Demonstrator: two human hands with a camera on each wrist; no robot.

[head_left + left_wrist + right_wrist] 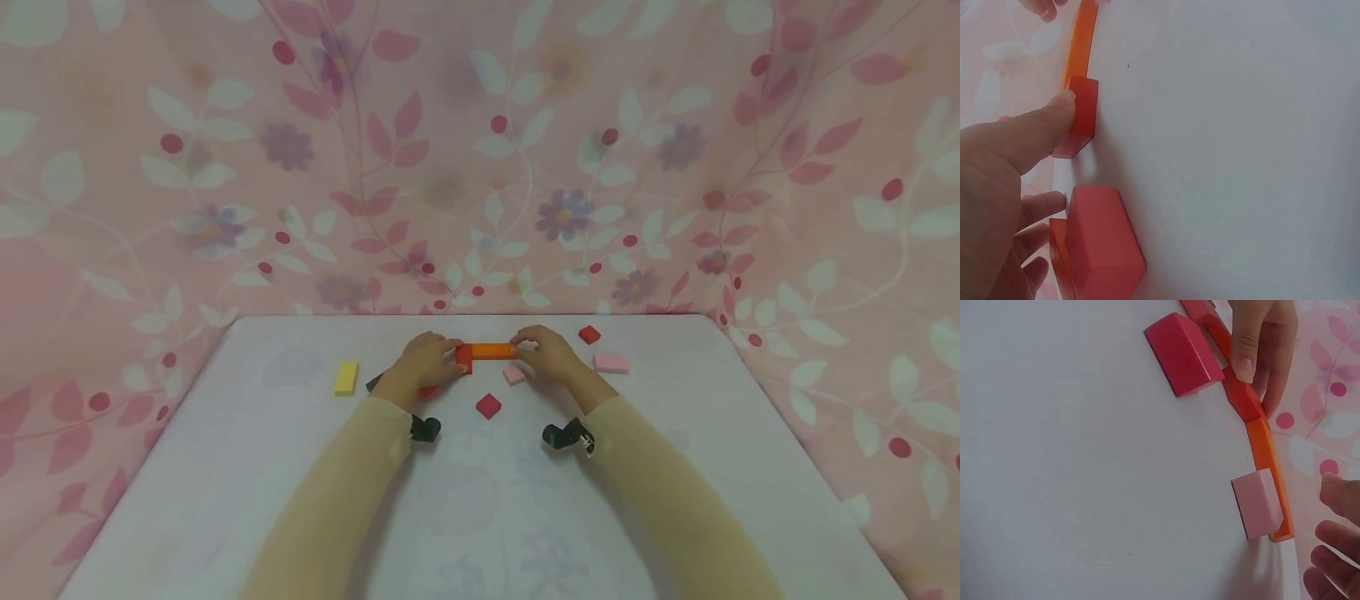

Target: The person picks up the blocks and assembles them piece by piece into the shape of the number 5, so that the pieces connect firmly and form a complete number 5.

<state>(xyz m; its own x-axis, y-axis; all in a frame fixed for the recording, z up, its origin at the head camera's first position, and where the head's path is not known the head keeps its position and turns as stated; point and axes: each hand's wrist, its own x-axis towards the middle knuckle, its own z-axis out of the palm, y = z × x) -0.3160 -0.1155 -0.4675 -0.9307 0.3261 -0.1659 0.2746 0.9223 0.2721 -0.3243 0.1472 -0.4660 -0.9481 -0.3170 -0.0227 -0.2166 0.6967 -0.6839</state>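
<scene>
My left hand (pixel 427 363) pinches a red block (pixel 464 358), the thumb in front and a finger behind. That block touches the left end of a long orange block (pixel 491 351). At the orange block's right end is my right hand (pixel 546 354), its fingers loosely bent. In the right wrist view the right hand's fingers (pixel 1338 559) are apart from the blocks. A small pink block (pixel 1259 503) sits in front of the orange block. Beneath the left hand lies another red block (pixel 1107 244), with an orange piece (pixel 1060 253) beside it.
A crimson block (pixel 489 406) lies between the forearms on the white table (pixel 480 517). To the left are a yellow block (pixel 346 378) and a partly hidden dark block (pixel 375 382). On the right lie a pink block (pixel 611 363) and a red block (pixel 589 334).
</scene>
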